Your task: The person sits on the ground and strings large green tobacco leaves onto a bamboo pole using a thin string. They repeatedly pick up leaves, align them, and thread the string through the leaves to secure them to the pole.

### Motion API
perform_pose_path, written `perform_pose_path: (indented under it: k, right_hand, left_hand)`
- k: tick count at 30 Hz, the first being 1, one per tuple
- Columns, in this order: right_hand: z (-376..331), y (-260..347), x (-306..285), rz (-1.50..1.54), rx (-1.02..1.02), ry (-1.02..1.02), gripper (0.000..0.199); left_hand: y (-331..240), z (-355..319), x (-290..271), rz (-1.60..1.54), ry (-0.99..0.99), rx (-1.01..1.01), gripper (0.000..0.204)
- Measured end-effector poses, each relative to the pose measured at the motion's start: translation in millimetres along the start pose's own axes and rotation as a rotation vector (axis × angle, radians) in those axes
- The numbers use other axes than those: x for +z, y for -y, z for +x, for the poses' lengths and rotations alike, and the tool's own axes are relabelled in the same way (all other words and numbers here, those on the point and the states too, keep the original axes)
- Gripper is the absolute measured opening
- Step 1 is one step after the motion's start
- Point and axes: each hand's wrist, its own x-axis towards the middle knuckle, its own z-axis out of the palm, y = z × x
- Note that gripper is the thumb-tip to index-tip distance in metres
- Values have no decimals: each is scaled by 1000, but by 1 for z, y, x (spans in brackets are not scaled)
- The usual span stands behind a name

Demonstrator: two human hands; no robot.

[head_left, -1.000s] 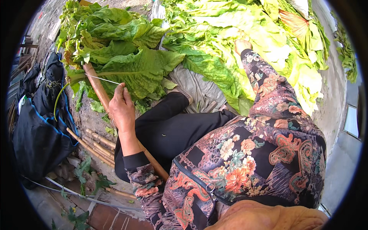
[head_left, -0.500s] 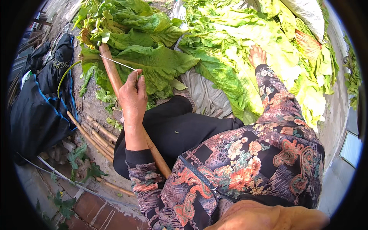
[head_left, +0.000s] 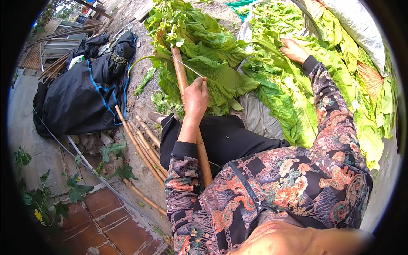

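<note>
A bamboo pole [head_left: 180,73] slants from my lap up to a thick bunch of large green leaves [head_left: 199,40] fastened along its far part. My left hand [head_left: 196,98] is closed over the pole, pinching a white string [head_left: 183,64] that runs taut to the pole just below the bunch. Off to the right, my right hand [head_left: 294,51] reaches over a spread pile of broad leaves [head_left: 293,100]. Its fingers are closed at the edge of a green leaf [head_left: 265,47], which they seem to grip. Part of that grip is hidden.
Several thin bamboo poles [head_left: 140,142] lie on the ground to my left. Beyond them sits a black bundle with blue edging [head_left: 80,100]. Grey sheeting [head_left: 259,114] shows under the leaf pile, and a white sack [head_left: 361,29] rests at its far right. Vine leaves [head_left: 76,189] grow at lower left.
My view has swung left, so everything sits further right. The right hand has gone from lying spread on the pile to closed fingers at a leaf. The left hand still holds the string taut.
</note>
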Motion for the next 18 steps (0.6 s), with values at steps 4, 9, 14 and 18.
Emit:
perform_pose_path:
  k: [4, 9, 14, 18]
  right_hand:
    - [-3, 118, 25, 612, -2, 321, 39]
    - [-25, 172, 83, 736, -71, 522, 50]
    - [-26, 135, 52, 325, 305, 183, 31]
    - [-19, 69, -3, 466, 104, -282, 31]
  left_hand:
    - [-3, 3, -2, -699, 186, -191, 42]
    - [-30, 9, 2, -572, 146, -46, 39]
    - [-25, -2, 4, -730, 154, -224, 24]
    - [-16, 2, 4, -628, 151, -222, 20]
